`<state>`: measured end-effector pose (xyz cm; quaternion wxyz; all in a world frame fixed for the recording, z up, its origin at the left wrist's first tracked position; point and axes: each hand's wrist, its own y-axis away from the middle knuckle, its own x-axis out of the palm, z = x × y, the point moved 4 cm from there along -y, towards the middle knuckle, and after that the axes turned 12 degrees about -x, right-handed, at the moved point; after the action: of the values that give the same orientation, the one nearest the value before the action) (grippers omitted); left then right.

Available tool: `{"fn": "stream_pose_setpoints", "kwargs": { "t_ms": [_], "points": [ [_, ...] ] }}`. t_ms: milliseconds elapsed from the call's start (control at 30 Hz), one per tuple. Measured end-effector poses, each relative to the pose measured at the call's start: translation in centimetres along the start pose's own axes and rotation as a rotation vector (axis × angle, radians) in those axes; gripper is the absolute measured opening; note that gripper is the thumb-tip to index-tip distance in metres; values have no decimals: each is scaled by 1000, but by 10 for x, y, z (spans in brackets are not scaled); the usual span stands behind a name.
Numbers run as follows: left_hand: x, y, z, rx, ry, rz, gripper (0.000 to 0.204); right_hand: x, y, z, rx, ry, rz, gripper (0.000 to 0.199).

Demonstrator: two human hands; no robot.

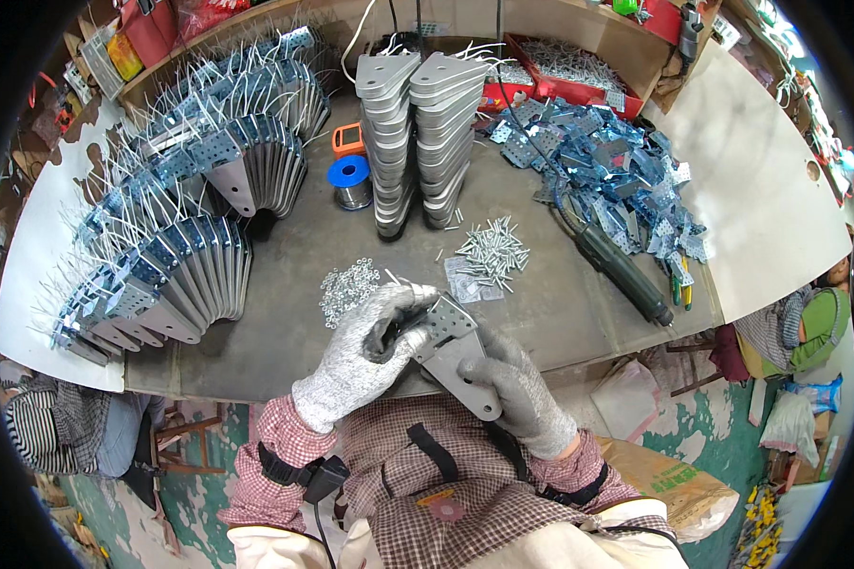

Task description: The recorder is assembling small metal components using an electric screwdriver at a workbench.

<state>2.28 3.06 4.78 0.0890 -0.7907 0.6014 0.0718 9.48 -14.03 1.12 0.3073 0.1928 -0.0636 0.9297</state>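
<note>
Both hands wear grey work gloves and are closed on one grey metal bracket (454, 367), held tilted over the near edge of the table. My left hand (361, 346) grips its upper end, next to a perforated plate (446, 322). My right hand (524, 384) wraps round its right side, thumb across the flat face above the rounded, holed tip. The fingers behind the bracket are hidden. Just beyond the left hand lies a heap of small nuts (348, 287). A pile of screws (493, 252) sits past the bracket, partly on a clear plastic piece.
Two stacks of brackets (389, 142) stand at the back centre. Rows of brackets with white wires (194, 261) fill the left. At right lie blue perforated plates (607, 171) and a corded power screwdriver (617, 270). A solder spool (350, 180) stands near an orange frame (348, 139).
</note>
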Motion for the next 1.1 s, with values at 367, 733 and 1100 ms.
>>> {"fn": "stream_pose_setpoints", "kwargs": {
  "t_ms": [367,733,1100],
  "points": [
    [4,-2,16,-13,-121,-35,39,-6,1,-3,3,62,-27,69],
    [32,1,9,174,-973,-213,37,7,2,-11,-80,120,-224,65],
    [43,24,43,69,-610,-242,75,-130,-10,82,-454,1428,-389,48]
  ]
}}
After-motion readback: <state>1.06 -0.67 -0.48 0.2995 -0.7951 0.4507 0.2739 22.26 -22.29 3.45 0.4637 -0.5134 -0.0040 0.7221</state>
